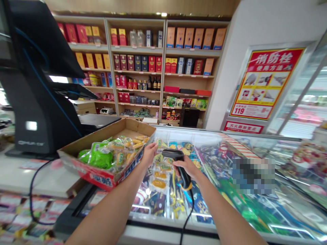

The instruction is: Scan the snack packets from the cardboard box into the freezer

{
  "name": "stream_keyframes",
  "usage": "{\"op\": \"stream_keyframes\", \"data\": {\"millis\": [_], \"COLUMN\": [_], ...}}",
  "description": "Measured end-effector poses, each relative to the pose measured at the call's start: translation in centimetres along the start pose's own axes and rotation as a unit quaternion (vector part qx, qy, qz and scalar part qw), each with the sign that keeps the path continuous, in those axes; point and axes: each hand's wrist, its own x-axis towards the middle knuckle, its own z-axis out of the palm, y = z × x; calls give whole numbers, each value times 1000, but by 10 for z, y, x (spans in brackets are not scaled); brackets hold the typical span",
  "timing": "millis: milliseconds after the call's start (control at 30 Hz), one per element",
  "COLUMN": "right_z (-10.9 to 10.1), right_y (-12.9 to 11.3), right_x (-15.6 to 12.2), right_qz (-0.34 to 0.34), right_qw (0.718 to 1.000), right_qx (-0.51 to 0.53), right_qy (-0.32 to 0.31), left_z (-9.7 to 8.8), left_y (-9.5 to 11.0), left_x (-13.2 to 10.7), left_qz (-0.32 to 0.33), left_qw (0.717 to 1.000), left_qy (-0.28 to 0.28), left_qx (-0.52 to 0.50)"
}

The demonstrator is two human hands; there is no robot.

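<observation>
My right hand (189, 166) is wrapped round the handle of a black barcode scanner (185, 178), whose head points left. A cable runs down from its yellow-trimmed base. To the left, my left hand (150, 154) pinches the edge of a small clear snack packet (159, 144) near the scanner's head. Several packaged yellow snacks (158, 183) lie in a row on the freezer's glass top (143, 212), below and between my hands. Beside my left wrist stands an open cardboard box (102, 178) holding more yellow snack packets (120, 158) and a bright green bag (100, 156).
A black checkout terminal (38, 112) rises on the left, over a white counter (15, 170) with a black cable (32, 190). A blurred-out dark item (252, 175) lies on the glass at right. Shelves of boxed goods (138, 64) line the back wall.
</observation>
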Motion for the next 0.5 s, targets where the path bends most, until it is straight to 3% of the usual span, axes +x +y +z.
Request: {"op": "stream_keyframes", "data": {"millis": [200,333,400,500], "right_z": [-1,8,18,37], "right_y": [2,-16,-32,-55], "right_x": [3,6,10,18], "right_qz": [-23,-37,-47,-61], "right_qw": [998,996,996,996], "right_qx": [47,72,76,69], "right_qy": [25,35,28,13], "left_z": [11,20,19,5], "left_y": [12,47,74,118], "left_x": [-9,-18,-23,-27], "left_qz": [52,136,185,236], "left_qw": [997,978,953,878], "left_qy": [-15,-8,31,144], "left_qx": [57,156,238,390]}}
